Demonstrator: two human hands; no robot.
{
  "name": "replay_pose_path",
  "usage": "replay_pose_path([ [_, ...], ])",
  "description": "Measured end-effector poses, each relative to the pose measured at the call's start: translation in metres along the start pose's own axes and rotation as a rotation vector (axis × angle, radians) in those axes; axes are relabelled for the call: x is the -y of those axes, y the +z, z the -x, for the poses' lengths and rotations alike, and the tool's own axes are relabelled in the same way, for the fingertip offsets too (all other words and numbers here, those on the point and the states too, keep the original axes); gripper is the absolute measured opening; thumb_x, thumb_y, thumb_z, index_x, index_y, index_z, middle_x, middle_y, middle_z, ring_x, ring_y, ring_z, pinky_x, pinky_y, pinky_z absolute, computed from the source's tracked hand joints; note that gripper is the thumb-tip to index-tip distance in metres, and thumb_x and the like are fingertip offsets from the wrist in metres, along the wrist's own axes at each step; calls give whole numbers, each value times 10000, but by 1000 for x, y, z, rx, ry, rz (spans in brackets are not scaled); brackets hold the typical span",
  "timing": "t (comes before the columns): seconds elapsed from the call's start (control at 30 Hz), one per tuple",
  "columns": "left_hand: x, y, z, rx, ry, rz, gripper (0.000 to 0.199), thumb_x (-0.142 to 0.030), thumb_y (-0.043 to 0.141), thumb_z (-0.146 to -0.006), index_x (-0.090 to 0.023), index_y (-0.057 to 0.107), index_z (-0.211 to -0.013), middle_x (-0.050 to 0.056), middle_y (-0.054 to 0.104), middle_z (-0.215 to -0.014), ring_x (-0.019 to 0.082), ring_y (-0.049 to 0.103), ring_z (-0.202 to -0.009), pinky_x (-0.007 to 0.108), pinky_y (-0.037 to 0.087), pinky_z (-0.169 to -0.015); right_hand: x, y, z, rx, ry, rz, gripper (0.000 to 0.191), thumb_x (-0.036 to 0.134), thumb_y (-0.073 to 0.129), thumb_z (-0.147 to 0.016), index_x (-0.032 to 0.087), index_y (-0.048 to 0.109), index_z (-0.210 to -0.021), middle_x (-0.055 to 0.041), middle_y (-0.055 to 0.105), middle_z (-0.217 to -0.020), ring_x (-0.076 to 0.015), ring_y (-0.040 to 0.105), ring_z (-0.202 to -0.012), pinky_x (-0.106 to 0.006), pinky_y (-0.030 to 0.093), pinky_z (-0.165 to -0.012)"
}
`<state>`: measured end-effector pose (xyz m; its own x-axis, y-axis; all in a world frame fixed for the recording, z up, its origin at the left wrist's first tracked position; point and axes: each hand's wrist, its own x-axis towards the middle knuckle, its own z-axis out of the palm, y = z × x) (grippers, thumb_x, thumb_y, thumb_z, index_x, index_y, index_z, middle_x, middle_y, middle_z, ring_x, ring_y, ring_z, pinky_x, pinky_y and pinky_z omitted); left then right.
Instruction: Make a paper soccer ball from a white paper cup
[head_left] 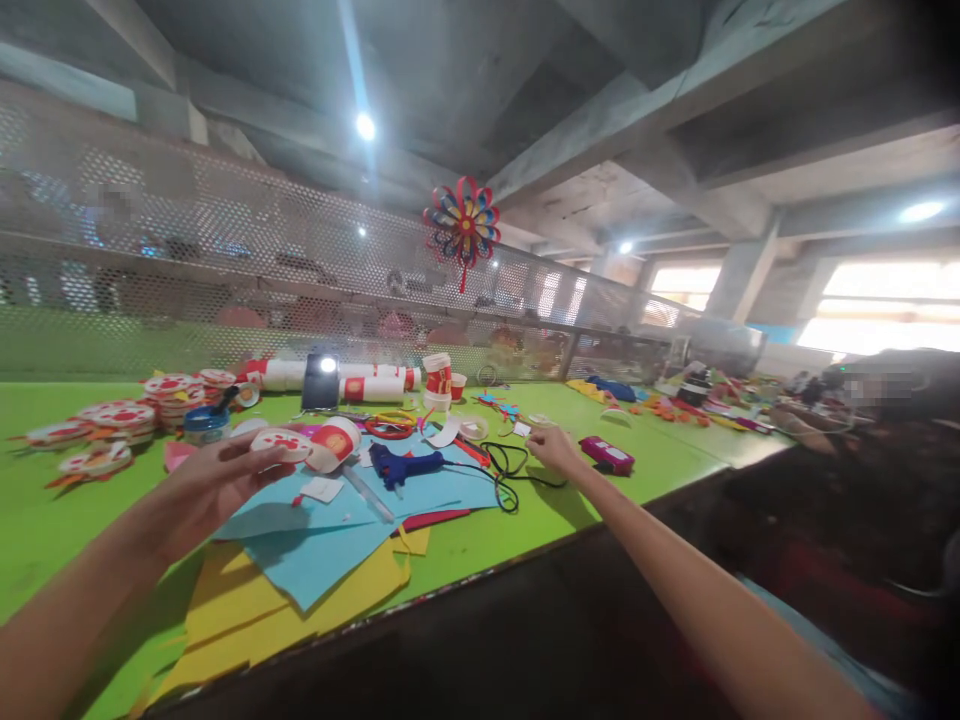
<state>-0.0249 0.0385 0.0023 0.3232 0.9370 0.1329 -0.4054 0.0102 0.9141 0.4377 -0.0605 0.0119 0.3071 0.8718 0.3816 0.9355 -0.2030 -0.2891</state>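
Note:
Between its thumb and fingers, my left hand [217,485] holds a round white disc with red spots [280,444]. Close to that disc lies a red and white paper cup [334,444]. My right hand [553,450] reaches over the green table with its fingers pinched together beside a small white piece [521,429]; whether it grips anything is too small to tell. A blue glue gun [405,464] rests on light blue sheets [300,550], its black cord running toward my right hand. Right of that hand sits a purple packet [606,455].
Stacked spotted discs [120,420] and a blue jar [206,425] stand at the left. Behind are paper cup rolls [373,388] and a lit phone [321,382]. Yellow sheets [300,615] lie at the front edge. A person [892,480] sits at the right.

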Motion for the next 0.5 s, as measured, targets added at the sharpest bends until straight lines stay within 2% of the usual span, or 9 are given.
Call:
replay_pose_path([
  [0.13,-6,5,3,2,-18,3,565,-153,926,-538,-187,728,-1066,62,796,-896,190,719,-735,238,640,-636,19,16,-7,74,-66,13,328,347,635,-963,183,622,-1247,-79,627,-1287,-252,655,-1057,-433,571,-867],
  [0.2,-9,8,5,-48,-11,14,419,-186,887,-590,-181,742,-982,59,792,-852,192,713,-735,235,634,-639,35,24,-10,86,-127,0,325,346,632,-966,184,621,-1247,-80,629,-1283,-248,656,-1053,-433,571,-867],
  [0.3,-16,12,6,-145,11,44,68,-221,721,-773,-160,738,-796,66,783,-796,194,707,-786,223,620,-669,60,35,-7,70,-236,-29,326,345,629,-969,183,615,-1251,-84,630,-1277,-243,658,-1049,-435,571,-867],
  [0.4,-24,14,8,-236,32,81,254,-203,539,-914,-165,721,-741,59,769,-730,177,692,-733,220,595,-635,81,44,10,31,-353,-52,315,338,618,-978,190,608,-1256,-91,632,-1270,-229,659,-1043,-439,569,-875],
  [0.5,-29,16,11,-313,40,120,314,-189,472,-956,-193,706,-747,31,761,-686,171,678,-665,251,582,-604,96,52,34,-11,-458,-66,310,337,619,-978,187,611,-1249,-89,636,-1261,-227,661,-1037,-438,569,-873],
])
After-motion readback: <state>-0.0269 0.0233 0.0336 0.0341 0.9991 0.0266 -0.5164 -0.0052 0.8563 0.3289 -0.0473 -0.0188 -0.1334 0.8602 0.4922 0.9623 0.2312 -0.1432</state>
